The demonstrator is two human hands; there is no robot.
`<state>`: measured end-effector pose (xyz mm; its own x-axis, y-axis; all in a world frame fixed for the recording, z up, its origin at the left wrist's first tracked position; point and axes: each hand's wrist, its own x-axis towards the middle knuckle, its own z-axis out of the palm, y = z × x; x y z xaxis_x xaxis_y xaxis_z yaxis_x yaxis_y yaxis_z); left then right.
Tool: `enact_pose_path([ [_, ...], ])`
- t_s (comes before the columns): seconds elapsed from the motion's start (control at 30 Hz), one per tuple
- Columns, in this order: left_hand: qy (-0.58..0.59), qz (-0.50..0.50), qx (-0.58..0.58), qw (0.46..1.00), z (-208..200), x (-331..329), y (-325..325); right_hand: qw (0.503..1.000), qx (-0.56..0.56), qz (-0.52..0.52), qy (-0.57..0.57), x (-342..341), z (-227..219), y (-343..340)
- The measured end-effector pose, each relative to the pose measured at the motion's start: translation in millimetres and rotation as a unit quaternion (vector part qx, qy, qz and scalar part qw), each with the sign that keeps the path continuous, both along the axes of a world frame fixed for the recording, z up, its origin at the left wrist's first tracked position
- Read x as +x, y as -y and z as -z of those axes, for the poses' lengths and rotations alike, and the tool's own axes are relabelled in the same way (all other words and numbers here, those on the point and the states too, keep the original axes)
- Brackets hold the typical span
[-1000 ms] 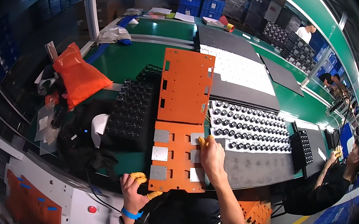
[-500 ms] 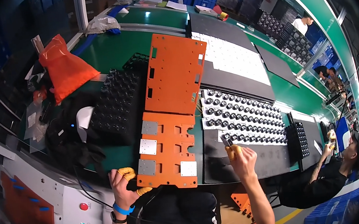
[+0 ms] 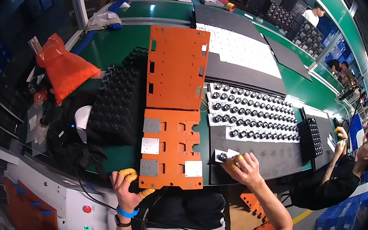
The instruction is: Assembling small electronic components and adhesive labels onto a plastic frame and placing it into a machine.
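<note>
An orange hinged fixture (image 3: 170, 150) stands with its lid (image 3: 178, 65) raised. Square grey and white plates sit in its lower half, such as a white plate (image 3: 193, 168) at the near right. Beside its near left corner is my left hand (image 3: 126, 185), with yellow covers on the fingers and the thumb spread apart, holding nothing. My right hand (image 3: 244, 169), also with yellow finger covers, pinches the edge of a small white board with a black round lens-like part (image 3: 222, 156). That board is right of the fixture, over a dark mat, apart from the rows of similar boards (image 3: 252, 116).
Black trays (image 3: 114, 100) and an orange bag (image 3: 65, 71) lie to the left. White sheets (image 3: 235, 50) rest on dark panels at the back. A black tray (image 3: 311, 137) stands at right, near a co-worker (image 3: 336, 175). A red button (image 3: 87, 209) is at lower left.
My right hand has drawn a white board away from the left end of the nearest row, toward me and slightly left. My left hand stays by the fixture's corner.
</note>
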<state>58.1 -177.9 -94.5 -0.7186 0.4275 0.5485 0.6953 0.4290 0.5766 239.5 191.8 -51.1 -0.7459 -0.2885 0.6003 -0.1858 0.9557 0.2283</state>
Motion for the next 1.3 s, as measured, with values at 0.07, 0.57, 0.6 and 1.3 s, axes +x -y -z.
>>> enact_pose_path([
  [0.07,-0.001,0.000,-0.005,1.000,1,-1,-3,0.998,-0.039,0.044,-0.014,6,2,2],
  [0.57,-0.022,-0.015,0.011,1.000,15,-3,1,0.948,-0.232,0.186,0.114,-40,-36,27],
  [0.6,-0.023,-0.014,0.012,1.000,15,-3,0,0.950,-0.226,0.184,0.111,-45,-39,23],
  [1.3,-0.026,-0.024,0.015,0.999,15,-2,0,0.953,-0.162,0.224,0.126,-76,-41,-7],
])
